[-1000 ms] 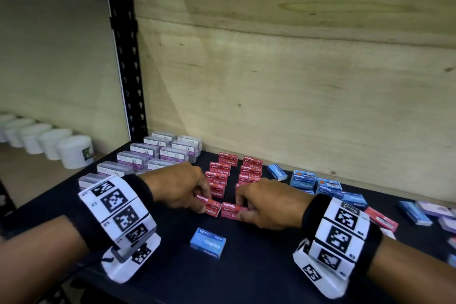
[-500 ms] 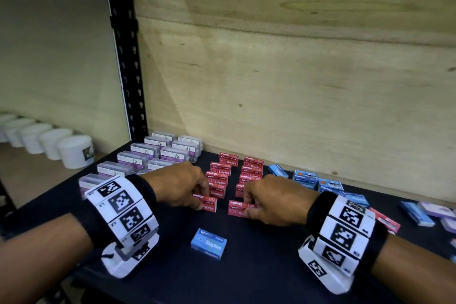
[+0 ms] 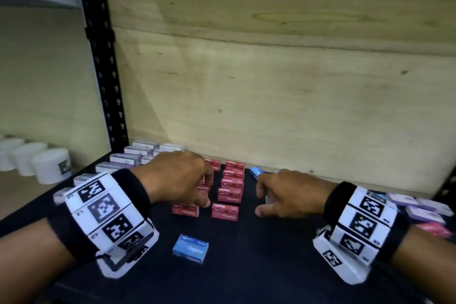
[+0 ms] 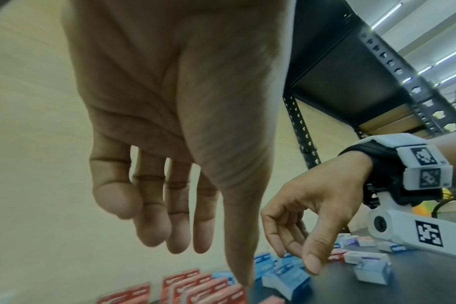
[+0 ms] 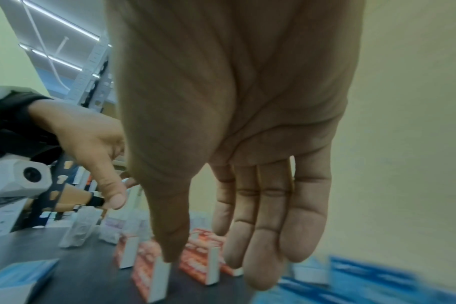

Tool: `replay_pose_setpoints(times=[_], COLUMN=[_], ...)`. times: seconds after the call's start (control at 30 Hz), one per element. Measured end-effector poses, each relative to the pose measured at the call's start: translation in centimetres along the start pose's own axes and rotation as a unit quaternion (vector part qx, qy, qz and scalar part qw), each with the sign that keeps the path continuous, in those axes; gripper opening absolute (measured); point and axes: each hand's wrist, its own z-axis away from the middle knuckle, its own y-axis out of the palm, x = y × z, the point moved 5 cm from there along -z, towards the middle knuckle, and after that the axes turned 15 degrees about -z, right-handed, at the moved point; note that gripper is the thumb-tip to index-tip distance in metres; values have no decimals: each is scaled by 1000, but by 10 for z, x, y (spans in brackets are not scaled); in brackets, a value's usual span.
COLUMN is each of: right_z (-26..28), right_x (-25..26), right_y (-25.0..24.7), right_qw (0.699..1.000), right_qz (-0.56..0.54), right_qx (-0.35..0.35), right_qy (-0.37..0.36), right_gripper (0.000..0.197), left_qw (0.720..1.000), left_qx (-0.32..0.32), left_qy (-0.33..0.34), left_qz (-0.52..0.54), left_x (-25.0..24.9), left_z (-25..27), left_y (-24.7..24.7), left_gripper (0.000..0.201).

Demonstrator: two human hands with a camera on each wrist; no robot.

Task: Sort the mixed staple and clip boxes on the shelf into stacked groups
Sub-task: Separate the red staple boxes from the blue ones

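Red staple boxes point(image 3: 225, 211) stand in two columns at the middle of the black shelf point(image 3: 259, 266). My left hand point(image 3: 197, 190) hovers over the left red column point(image 3: 185, 210), fingers relaxed and holding nothing, as the left wrist view shows with the fingers point(image 4: 154, 230) hanging loose. My right hand point(image 3: 260, 201) is to the right of the red columns, above the blue boxes point(image 3: 256, 171), and is empty; its fingers point(image 5: 263, 236) are nearly straight. One loose blue box point(image 3: 190, 248) lies near the front. White and purple boxes point(image 3: 138, 153) stand in rows at the back left.
Mixed purple-white boxes point(image 3: 419, 207) and a red box point(image 3: 436, 228) lie at the far right. A plywood wall point(image 3: 271, 94) backs the shelf, and a black upright post point(image 3: 103, 69) stands at the left. White tubs point(image 3: 49, 165) sit on the neighbouring shelf.
Both hands let go of the red boxes they set at the front of the two columns. My right hand moved right towards the blue boxes; my left hand shifted back over the left column.
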Motion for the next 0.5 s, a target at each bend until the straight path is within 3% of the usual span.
replay_pose_setpoints(times=[0.3,0.5], right_z=[89,151], right_x=[-114,-194], right_y=[-44,-62], right_qw=[990,968], right_qz=[-6,-2], right_qx=[-43,-61], right_qy=[134,243], right_gripper=[20,15], left_qw=[993,982], left_qx=[-33,-42], left_qy=[115,186], left_qz=[2,1], left_x=[-89,-170], left_z=[-61,-104], left_y=[-42,-71], left_gripper=[41,41])
